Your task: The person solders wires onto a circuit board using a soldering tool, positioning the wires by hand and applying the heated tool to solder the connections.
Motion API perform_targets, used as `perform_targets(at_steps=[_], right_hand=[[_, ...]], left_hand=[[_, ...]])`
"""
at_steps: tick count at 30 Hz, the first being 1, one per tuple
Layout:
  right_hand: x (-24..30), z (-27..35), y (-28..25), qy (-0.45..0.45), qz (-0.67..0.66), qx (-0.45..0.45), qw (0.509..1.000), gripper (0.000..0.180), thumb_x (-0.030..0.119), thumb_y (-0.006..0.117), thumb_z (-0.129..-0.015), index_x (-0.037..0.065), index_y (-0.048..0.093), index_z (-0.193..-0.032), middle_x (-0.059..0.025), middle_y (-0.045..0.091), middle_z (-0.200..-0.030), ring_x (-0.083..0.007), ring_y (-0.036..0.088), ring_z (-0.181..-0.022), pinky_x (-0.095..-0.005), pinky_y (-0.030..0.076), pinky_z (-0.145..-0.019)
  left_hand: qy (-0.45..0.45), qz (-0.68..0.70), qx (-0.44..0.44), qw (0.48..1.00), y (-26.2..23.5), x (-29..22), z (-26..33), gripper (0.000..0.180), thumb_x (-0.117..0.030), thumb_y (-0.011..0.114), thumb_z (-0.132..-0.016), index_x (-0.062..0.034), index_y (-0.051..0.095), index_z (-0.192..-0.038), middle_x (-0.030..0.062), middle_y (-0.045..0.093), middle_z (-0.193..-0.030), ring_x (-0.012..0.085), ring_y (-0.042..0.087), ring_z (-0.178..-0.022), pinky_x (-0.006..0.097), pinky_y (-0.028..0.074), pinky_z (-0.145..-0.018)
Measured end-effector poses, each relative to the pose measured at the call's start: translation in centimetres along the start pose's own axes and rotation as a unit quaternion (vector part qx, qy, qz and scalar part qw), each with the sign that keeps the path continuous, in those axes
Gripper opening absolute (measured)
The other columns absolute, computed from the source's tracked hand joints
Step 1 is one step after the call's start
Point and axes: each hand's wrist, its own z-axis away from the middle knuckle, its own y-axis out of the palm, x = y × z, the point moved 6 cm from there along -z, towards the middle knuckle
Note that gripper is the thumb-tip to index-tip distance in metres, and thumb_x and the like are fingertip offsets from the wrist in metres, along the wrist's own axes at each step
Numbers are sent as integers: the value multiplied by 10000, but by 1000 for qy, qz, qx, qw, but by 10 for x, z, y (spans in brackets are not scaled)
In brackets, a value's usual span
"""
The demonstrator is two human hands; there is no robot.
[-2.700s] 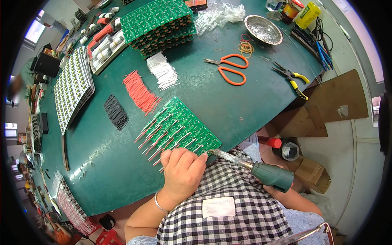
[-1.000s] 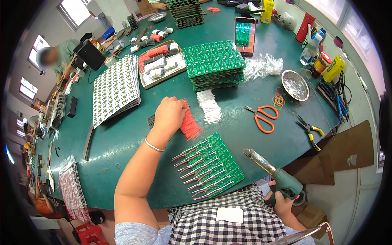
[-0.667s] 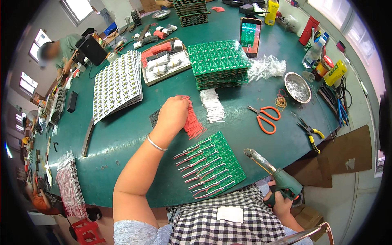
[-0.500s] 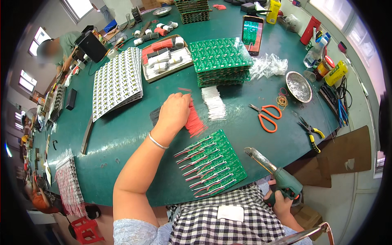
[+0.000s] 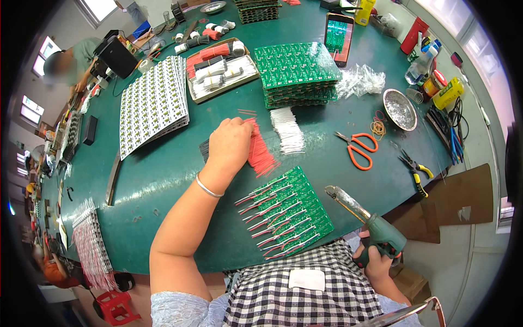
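My left hand (image 5: 231, 143) reaches over a spread of cut red wires (image 5: 261, 150), knuckles up and fingers curled down at their edge. What its fingertips pinch, if anything, is hidden. Short black wires (image 5: 204, 151) peek out beside it. My right hand (image 5: 376, 264) is wrapped round the grip of a green soldering gun (image 5: 385, 235), whose metal tip points up and left over the table edge. Between the hands lies a green circuit board panel (image 5: 310, 204) with rows of red, white and black wires on it. A bundle of white wires (image 5: 287, 131) lies beyond it.
Stacked green boards (image 5: 298, 68) stand behind the wires, near a propped phone (image 5: 338, 41). On the right are orange-handled scissors (image 5: 359, 151), yellow-handled pliers (image 5: 417, 173) and a metal bowl (image 5: 400, 110). White panels (image 5: 154, 103) and a box of wire bundles (image 5: 224, 73) lie to the left.
The view has shifted slightly. My left hand stays over the red wires with its fingers curled, and my right hand still holds the soldering gun, its tip a little higher in view.
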Motion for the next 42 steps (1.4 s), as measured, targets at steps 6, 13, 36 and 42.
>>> perform_targets(at_steps=[6,13,36,42], right_hand=[[12,-8,3,-6,-10,-19,1000,472,132,526,-881,-45,359,-1286,-206,580,-1088,-205,617,-605,-290,521,-553],[19,-40,21,21,-93,6,995,505,205,542,-882,-26,367,-1296,-199,539,-1131,-235,634,-666,-325,548,-558],[36,-95,49,38,-58,150,986,594,345,565,-910,-6,373,-1350,-138,532,-1273,-203,654,-813,-319,494,-801],[18,-66,28,106,10,107,989,444,282,542,-909,-9,475,-1238,-89,632,-1075,-162,651,-729,-304,492,-737]], left_hand=[[-4,42,-22,999,-13,3,4,108,-31,559,-751,-66,628,-826,121,604,-779,299,597,-770,407,505,-683],[-61,486,154,858,-37,-57,48,172,-55,580,-851,-20,655,-1002,94,677,-844,187,635,-737,294,514,-672],[14,303,47,952,-50,-64,69,184,-30,702,-698,-106,695,-866,9,632,-842,247,574,-846,358,453,-756],[45,70,-24,996,-45,-74,65,115,-161,660,-716,-186,701,-820,-67,553,-754,148,506,-804,375,252,-784]])
